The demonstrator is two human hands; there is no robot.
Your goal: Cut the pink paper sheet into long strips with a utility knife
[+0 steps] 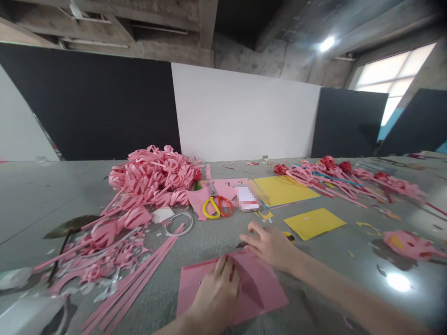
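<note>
Paper (260,291), pink, far edge folded; hands (220,286) (274,246): left bunched, grip unclear, right spread.

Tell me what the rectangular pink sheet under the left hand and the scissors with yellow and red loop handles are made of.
The pink sheet looks like matte paper or thin card: thin-edged, without glare. The scissors seem to have grey metal blades; their solid, bright handles suggest smooth plastic, though coated metal is possible.

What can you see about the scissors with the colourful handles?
The scissors lie flat over pink paper, grey metal-looking blades pointing away from the person. They have two big loop handles, yellow on the left and orangey-red on the right, smooth like plastic. A phone lies just to their right. Nobody is touching them.
</note>
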